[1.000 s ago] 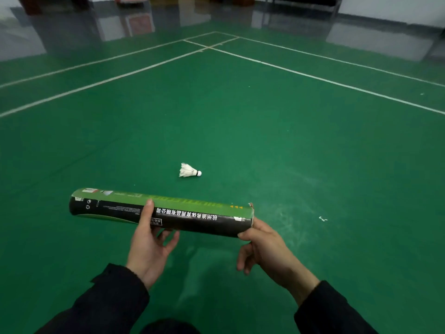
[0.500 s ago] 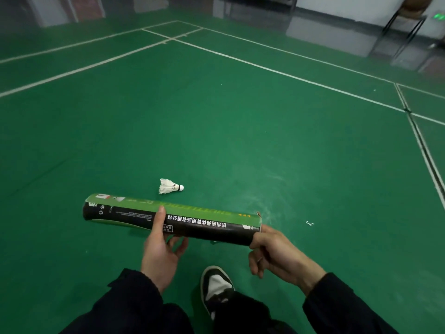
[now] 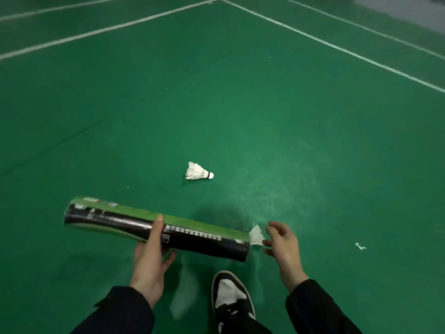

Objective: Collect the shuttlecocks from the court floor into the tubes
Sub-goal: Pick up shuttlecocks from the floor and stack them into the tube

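Nearest the camera a black-and-white shoe (image 3: pixel 232 295) stands on the green court floor (image 3: pixel 313 141) between two dark sleeves; just above it the left hand (image 3: pixel 150 259) grips the tube (image 3: pixel 156 229) near its middle, thumb over the top and fingers curled beneath, holding it roughly level with its open mouth to the right; white feathers (image 3: pixel 256 235) stick out of that mouth, so at least one shuttlecock appears to be partly in, though how many lie deeper cannot be told; the right hand (image 3: pixel 284 244) hovers just beside those feathers with its fingers loosely spread, and whether a fingertip touches them is unclear from the blur; it holds nothing firmly; a small white scrap (image 3: pixel 360 246) lies on the floor to the right; farther out a loose shuttlecock (image 3: pixel 198 171) lies on its side, cork to the right, well apart from the tube and not yet collected; beyond it white court lines (image 3: pixel 337 48) cross the floor; so the work seems partly done, with at least this one left.
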### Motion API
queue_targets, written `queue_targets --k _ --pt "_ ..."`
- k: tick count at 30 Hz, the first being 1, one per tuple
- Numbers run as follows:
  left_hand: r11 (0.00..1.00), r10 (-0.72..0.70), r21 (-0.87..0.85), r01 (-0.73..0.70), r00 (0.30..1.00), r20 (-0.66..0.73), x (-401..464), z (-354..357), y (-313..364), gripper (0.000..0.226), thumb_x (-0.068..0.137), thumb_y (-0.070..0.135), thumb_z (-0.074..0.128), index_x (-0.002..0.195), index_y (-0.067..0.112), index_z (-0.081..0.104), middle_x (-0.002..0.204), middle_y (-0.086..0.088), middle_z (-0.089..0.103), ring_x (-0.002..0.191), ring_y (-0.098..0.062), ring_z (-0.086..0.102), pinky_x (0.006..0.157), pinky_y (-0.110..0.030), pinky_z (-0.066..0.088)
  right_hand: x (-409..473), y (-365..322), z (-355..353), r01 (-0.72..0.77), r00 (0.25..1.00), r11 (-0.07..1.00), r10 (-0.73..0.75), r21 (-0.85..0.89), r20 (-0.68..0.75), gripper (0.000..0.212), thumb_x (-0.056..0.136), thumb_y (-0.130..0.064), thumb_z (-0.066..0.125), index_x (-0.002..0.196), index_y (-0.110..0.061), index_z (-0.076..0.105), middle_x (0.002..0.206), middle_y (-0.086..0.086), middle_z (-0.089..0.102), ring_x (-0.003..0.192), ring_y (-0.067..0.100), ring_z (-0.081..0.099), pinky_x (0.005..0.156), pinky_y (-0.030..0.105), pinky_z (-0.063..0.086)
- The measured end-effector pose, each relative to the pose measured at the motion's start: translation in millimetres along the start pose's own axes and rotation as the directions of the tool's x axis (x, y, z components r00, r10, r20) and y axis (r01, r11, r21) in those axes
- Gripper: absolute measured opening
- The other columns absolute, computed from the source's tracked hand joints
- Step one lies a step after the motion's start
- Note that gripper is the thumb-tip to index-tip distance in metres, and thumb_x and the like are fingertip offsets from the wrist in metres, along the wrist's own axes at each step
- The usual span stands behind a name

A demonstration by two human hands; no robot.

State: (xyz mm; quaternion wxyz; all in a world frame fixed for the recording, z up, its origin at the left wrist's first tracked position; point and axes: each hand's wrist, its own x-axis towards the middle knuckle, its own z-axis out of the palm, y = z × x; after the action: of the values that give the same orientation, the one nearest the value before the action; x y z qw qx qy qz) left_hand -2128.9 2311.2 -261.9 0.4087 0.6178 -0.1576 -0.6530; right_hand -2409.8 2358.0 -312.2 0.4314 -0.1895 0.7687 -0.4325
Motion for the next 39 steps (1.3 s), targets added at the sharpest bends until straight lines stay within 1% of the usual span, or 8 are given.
queue_targets --k 4,9,13,17,26,31,35,39 --pt "0.957 0.047 0.278 -0.078 0.992 0.119 -0.1 -0.2 0.1 0.06 0.088 0.051 0.074 0.14 0.029 0.052 0.131 0.009 0.067 0.118 -0.011 0.064 0.107 -0.049 0.052 53.2 47.5 16.8 0.016 1.0 0.92 -0.013 -0.391 0.011 0.065 0.093 -0.018 0.075 0.149 -0.004 0.047 0.149 0.02 0.053 0.131 0.036 0.056 0.113 0.049 0.043" --pt "0.947 0.051 0.308 -0.091 0.989 0.137 7.6 0.0 0.5 0.051 0.078 0.061 0.074 0.12 0.041 0.053 0.119 0.019 0.069 0.093 0.01 0.069 0.079 -0.017 0.056 69.0 67.6 23.1 -0.011 1.0 0.904 0.014 -0.427 0.006 0.031 0.091 -0.03 0.077 0.115 -0.011 0.071 0.111 0.017 0.073 0.095 0.033 0.068 0.089 0.048 0.056" --pt "0.975 0.053 0.212 -0.064 0.997 0.058 14.0 -2.9 4.1 0.069 0.079 0.063 0.074 0.138 0.033 0.054 0.136 0.01 0.064 0.12 -0.01 0.064 0.107 -0.044 0.052 38.0 34.3 20.8 0.042 0.998 0.995 -0.038 0.086 -0.047 0.002 0.098 -0.012 0.068 0.096 -0.013 0.068 0.102 0.02 0.072 0.078 0.024 0.069 0.064 0.031 0.062" --pt "0.977 -0.076 -0.202 0.062 0.995 -0.064 32.9 -20.8 16.3 0.064 0.088 0.06 0.07 0.141 0.025 0.058 0.132 -0.005 0.066 0.118 -0.025 0.062 0.088 -0.04 0.056 -11.8 -10.0 20.1 0.244 0.97 0.906 -0.221 0.346 -0.105 0.014 0.099 -0.004 0.062 0.093 -0.014 0.07 0.092 0.013 0.072 0.073 0.014 0.071 0.069 0.023 0.061" --pt "0.945 -0.09 -0.322 0.062 0.993 -0.073 42.3 -38.3 20.1 0.043 0.088 0.062 0.069 0.108 0.025 0.063 0.084 0.0 0.073 0.086 -0.02 0.062 0.076 -0.036 0.049 -87.6 -63.3 51.7 0.574 0.795 0.818 -0.568 0.038 0.213 0.007 0.094 -0.021 0.07 0.093 -0.024 0.075 0.085 -0.001 0.072 0.072 0.019 0.061 0.064 0.034 0.05" --pt "0.957 0.001 -0.289 -0.02 0.998 -0.066 40.7 -46.1 22.0 0.036 0.09 0.063 0.066 0.102 0.029 0.065 0.083 0.003 0.074 0.091 -0.02 0.064 0.079 -0.036 0.049 -93.3 -77.7 50.0 0.455 0.708 0.89 -0.36 -0.003 0.608 0.024 0.086 -0.024 0.049 0.085 -0.027 0.073 0.08 -0.007 0.07 0.07 0.007 0.061 0.063 0.035 0.054" --pt "0.938 0.022 -0.343 -0.045 0.997 -0.07 34.9 -43.4 24.3 0.042 0.091 0.063 0.066 0.11 0.026 0.066 0.093 -0.001 0.074 0.098 -0.023 0.066 0.082 -0.04 0.055 -92.6 -84.4 54.9 0.725 0.587 0.59 -0.259 -0.355 0.767 0.045 0.069 -0.048 0.037 0.1 -0.021 0.057 0.076 -0.006 0.058 0.061 0.007 0.049 0.059 0.032 0.043" --pt "0.93 0.033 -0.361 -0.064 0.995 -0.093 29.4 -37.3 23.0 0.039 0.093 0.063 0.063 0.107 0.027 0.065 0.097 -0.002 0.072 0.098 -0.023 0.066 0.078 -0.04 0.054 -90.3 -93.5 67.7 0.696 0.604 0.555 -0.109 -0.456 0.789 0.037 0.073 -0.049 0.048 0.1 -0.025 0.058 0.073 -0.005 0.062 0.058 0.007 0.055 0.059 0.03 0.049"
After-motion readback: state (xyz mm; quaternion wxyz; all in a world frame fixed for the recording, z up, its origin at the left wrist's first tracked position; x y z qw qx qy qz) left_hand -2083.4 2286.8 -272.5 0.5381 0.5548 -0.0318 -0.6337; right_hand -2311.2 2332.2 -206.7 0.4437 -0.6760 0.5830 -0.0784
